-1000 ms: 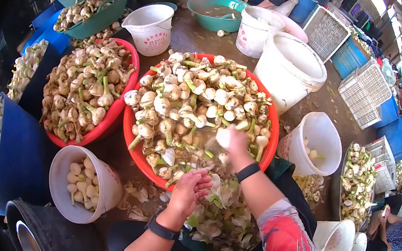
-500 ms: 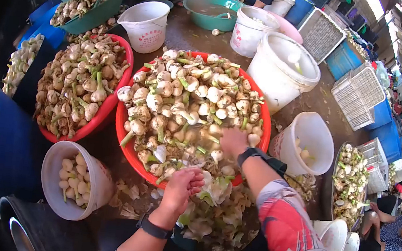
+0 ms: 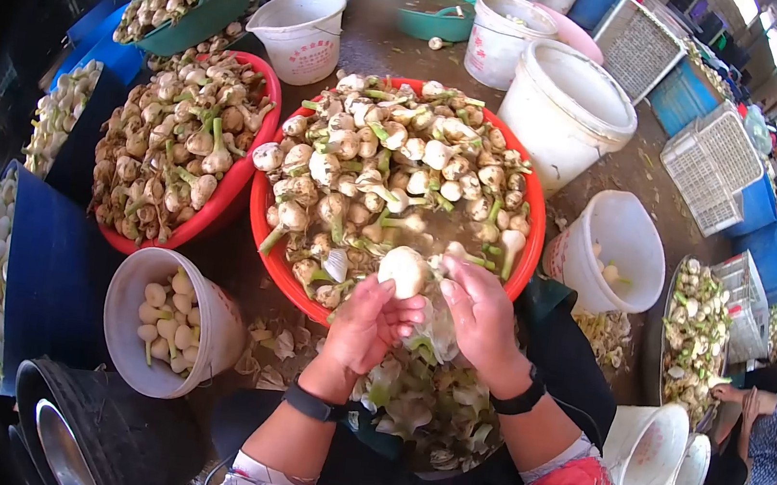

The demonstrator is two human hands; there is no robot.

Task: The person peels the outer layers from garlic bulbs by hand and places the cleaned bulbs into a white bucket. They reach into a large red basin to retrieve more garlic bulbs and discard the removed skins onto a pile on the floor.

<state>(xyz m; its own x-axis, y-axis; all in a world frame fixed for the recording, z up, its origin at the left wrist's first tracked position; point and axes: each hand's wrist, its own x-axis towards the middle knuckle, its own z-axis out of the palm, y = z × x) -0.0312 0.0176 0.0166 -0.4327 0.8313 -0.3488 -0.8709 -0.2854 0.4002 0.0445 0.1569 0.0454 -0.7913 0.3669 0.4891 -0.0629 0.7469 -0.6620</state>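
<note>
A pale garlic bulb (image 3: 404,272) is between my two hands, over the near rim of a red tub (image 3: 535,251). My left hand (image 3: 376,326) is closed on its underside, thumb against the bulb and fingers curled. My right hand (image 3: 484,320) pinches the bulb's stem end with thumb and fingertips. The tub holds murky water and many unpeeled garlic bulbs (image 3: 342,143) with cut green stems. Beneath my hands lies a heap of peeled-off garlic skins (image 3: 431,408).
To the left stand another red tub (image 3: 256,178) of garlic and a white bucket (image 3: 221,338) of peeled bulbs. A white bucket (image 3: 652,265) with a few bulbs is on the right. A large white bucket (image 3: 557,137) stands behind. A person (image 3: 763,434) sits at far right.
My right hand has come out of the red tub's water and drawn back toward my left hand. A garlic bulb is now held between them. The view has shifted slightly.
</note>
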